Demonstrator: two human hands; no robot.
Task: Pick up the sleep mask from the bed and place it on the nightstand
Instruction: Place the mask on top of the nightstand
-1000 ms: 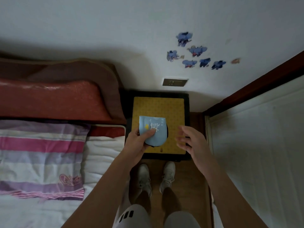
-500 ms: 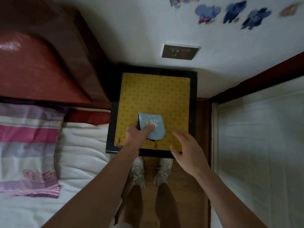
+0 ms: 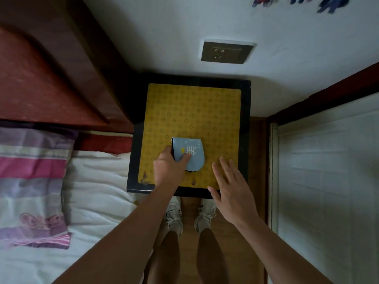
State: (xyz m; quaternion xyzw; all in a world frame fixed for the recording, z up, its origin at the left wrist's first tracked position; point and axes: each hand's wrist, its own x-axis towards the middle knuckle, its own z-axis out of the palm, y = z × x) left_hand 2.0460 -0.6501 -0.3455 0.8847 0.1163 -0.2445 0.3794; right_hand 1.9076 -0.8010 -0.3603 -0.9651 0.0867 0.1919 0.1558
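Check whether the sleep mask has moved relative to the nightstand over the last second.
Yes. The sleep mask, pinched in the left hand, has gone from above the nightstand's front edge to further in over its yellow top, toward the wall outlet.

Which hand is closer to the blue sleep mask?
The left hand: it grips the sleep mask over the nightstand. The right hand is open, off to the mask's right, not touching it.
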